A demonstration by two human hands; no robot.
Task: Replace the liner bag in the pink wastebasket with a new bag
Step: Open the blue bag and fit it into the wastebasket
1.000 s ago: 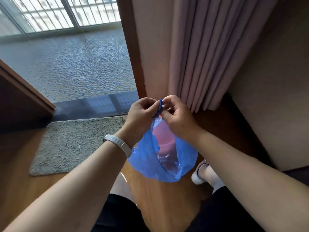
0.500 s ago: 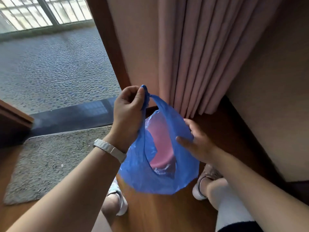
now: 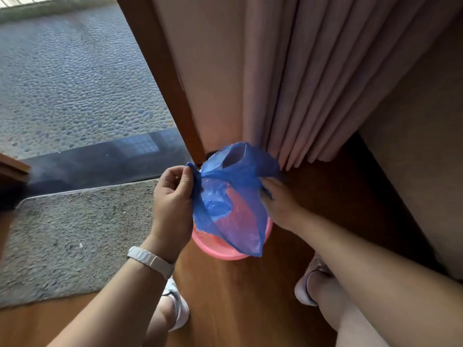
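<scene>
Thin blue bag [image 3: 233, 196] stretched over the pink wastebasket [image 3: 220, 249], pinched at both sides.

Left hand [image 3: 172, 204] clenched on a gathered corner of the film; right hand [image 3: 278, 204] gripping the opposite edge, fingers partly hidden beneath it. Between the grips, slack and crumpled, probably near weightless, soft, slippery, easy to tear. Best taken at the mouth hem, spread wide, folded outward over the rim just below the grips.

White wristband [image 3: 151, 261], white shoes [image 3: 179, 306]
</scene>
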